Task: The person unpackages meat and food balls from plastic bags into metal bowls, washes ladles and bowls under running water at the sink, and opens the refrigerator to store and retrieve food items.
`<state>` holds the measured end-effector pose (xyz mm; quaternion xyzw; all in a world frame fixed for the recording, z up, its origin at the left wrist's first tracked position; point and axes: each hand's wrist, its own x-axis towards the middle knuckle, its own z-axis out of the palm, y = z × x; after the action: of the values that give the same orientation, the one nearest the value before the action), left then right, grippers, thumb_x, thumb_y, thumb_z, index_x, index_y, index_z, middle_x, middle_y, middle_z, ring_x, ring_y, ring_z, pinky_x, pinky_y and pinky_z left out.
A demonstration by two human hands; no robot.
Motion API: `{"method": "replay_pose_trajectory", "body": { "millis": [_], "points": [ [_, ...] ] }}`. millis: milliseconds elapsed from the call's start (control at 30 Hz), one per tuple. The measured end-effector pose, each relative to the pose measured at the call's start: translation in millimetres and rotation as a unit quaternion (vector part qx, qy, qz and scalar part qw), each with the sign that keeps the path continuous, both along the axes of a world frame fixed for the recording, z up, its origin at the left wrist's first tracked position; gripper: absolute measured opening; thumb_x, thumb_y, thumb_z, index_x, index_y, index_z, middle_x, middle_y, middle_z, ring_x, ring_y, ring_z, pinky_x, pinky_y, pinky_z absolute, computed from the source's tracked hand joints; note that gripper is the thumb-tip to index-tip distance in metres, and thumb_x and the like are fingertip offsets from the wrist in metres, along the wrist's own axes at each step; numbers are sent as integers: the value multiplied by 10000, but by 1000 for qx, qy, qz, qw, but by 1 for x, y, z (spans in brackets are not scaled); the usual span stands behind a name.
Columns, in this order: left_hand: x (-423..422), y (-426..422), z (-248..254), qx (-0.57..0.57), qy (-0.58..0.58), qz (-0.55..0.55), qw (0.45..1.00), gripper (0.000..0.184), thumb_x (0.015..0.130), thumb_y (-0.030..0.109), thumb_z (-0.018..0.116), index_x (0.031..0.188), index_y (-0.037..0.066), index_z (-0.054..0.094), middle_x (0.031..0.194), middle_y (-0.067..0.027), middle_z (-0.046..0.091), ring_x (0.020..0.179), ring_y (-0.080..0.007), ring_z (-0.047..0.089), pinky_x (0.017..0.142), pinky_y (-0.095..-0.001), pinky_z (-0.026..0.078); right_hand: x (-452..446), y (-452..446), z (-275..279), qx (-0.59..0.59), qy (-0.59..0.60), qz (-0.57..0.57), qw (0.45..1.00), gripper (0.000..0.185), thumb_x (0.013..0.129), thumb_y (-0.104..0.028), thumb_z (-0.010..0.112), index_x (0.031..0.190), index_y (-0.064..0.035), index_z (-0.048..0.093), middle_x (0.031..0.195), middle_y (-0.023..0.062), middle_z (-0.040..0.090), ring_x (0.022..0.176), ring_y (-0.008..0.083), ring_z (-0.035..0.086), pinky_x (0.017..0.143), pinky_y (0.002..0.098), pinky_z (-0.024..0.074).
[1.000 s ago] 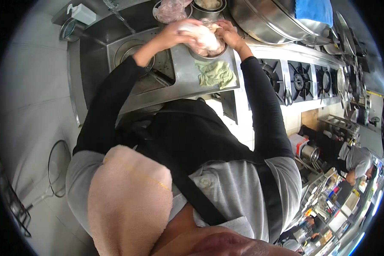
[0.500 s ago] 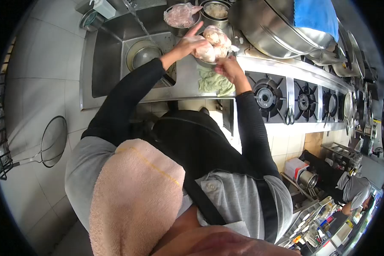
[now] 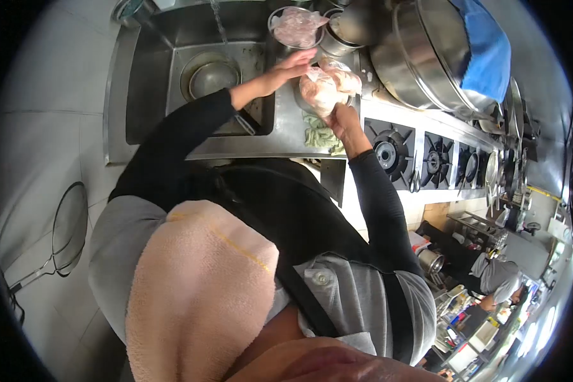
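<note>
The clear bag of pale lumps (image 3: 328, 88) sits over the metal bowl (image 3: 301, 102) on the worktop (image 3: 285, 122), just right of the sink (image 3: 118, 137). A second ago both hands were pressed on it; now the left hand (image 3: 290, 69), on the bag's sink side, has its fingers straight and released, grasping nothing. The right hand (image 3: 345, 121), on the side away from the sink, has moved to the bag's near side, its fingers bent in; they are partly hidden, so I cannot tell whether they grasp bag or rim. The green cloth (image 3: 320, 137), right of the sink, now shows less. The tub of bagged pink meat (image 3: 297, 27) stays by the sink's far right corner.
</note>
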<state>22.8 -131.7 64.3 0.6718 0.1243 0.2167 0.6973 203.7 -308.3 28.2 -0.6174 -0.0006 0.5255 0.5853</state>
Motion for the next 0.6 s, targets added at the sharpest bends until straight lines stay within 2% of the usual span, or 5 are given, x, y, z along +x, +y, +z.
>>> {"method": "replay_pose_trajectory", "body": {
  "millis": [133, 167, 233, 500, 600],
  "points": [
    [-82, -22, -25, -87, 244, 27, 965, 1071, 854, 503, 717, 1569, 122, 17, 1576, -180, 219, 1430, -365, 290, 1131, -511, 317, -54, 14, 37, -40, -9, 41, 998, 274, 872, 27, 490, 1125, 132, 499, 957, 196, 640, 753, 278, 691, 557, 365, 610],
    [-94, -28, -32, -261, 195, 13, 945, 1078, 873, 463, 713, 1568, 154, -50, 1544, -170, 279, 1391, -333, 352, 1076, -496, 392, -73, 22, 46, -30, 10, 49, 998, 268, 872, 20, 491, 1119, 125, 500, 956, 194, 640, 749, 273, 690, 553, 356, 610],
    [-119, -25, -19, -361, 120, 49, 923, 1032, 881, 414, 720, 1573, 190, -12, 1490, -120, 364, 1303, -269, 443, 990, -478, 467, -108, 42, 69, -23, 36, 70, 997, 257, 867, 4, 495, 1103, 105, 498, 941, 184, 638, 734, 261, 687, 541, 327, 607],
    [-192, 116, -29, -376, 18, 197, 905, 537, 952, 230, 577, 1431, 150, 350, 1360, -98, 497, 1170, -301, 568, 892, -532, 572, -168, 207, 36, 63, 24, 147, 987, 183, 821, 41, 499, 985, 107, 543, 896, 145, 603, 692, 246, 653, 547, 367, 618],
    [-183, 166, -10, -364, 53, 253, 895, 687, 867, 241, 621, 1487, 218, 326, 1331, -96, 454, 1096, -332, 570, 887, -564, 546, -173, 266, 37, 112, 69, 122, 984, 192, 843, 55, 496, 1007, 144, 538, 940, 205, 631, 734, 298, 688, 553, 380, 627]
  ]
}}
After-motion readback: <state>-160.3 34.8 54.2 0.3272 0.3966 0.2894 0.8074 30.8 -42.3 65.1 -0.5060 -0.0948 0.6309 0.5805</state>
